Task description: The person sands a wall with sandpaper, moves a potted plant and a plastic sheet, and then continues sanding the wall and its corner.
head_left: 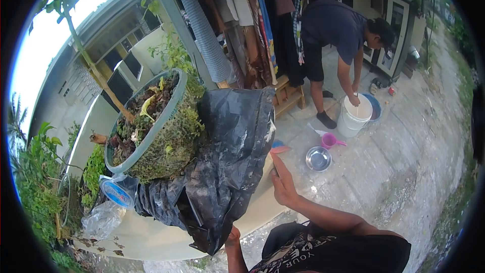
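A large black plastic bag (230,136), creased and smeared with dirt, hangs beside a round green plant pot (147,155). The pot's outside is covered in moss, and it holds soil and a thin-stemmed plant. My left hand (233,236) is closed at the bag's lower edge, its fingers partly hidden by the plastic. My right hand (285,184) is at the bag's right edge, its fingers stretched upward. Just past its fingertips is a small blue and orange thing (279,146) I cannot make out. Under the pot's rim sits a clear plastic cup with a blue label (117,191).
A low cream wall (151,237) runs below the pot, with crumpled clear plastic (102,220) on it. Beyond, a person (336,35) bends over a white bucket (352,121). A metal bowl (319,158) and pink dipper (329,140) lie on the concrete. Clothes (242,20) hang behind.
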Motion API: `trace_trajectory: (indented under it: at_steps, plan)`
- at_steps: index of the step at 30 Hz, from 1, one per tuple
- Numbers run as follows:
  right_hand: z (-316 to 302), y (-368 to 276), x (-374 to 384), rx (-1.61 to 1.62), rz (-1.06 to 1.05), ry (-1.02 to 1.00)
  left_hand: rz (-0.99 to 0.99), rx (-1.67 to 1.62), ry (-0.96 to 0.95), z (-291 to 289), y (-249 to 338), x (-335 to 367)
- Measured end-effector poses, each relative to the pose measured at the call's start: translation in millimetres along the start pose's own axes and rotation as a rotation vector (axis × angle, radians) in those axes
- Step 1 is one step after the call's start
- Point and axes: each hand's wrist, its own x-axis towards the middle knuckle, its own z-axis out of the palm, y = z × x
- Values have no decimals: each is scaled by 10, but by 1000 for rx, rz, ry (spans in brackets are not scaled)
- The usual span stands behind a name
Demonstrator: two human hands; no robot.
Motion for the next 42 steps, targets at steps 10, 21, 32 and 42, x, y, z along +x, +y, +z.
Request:
trace_trajectory:
  at_steps: [10, 21, 32, 42]
  plan:
    - [-1175, 557, 265, 190, 78, -413, 488, 192, 254, 404, 2150, 1199]
    - [-1994, 714, 1001, 376, 382, -573, 329, 598, 235, 366, 3298, 2266]
    - [-1440, 1038, 1320, 262, 419, -653, 282, 768, 242, 506, 3066, 2168]
    - [-570, 160, 2013, 127, 255, -768, 122, 464, 321, 285, 3095, 2343]
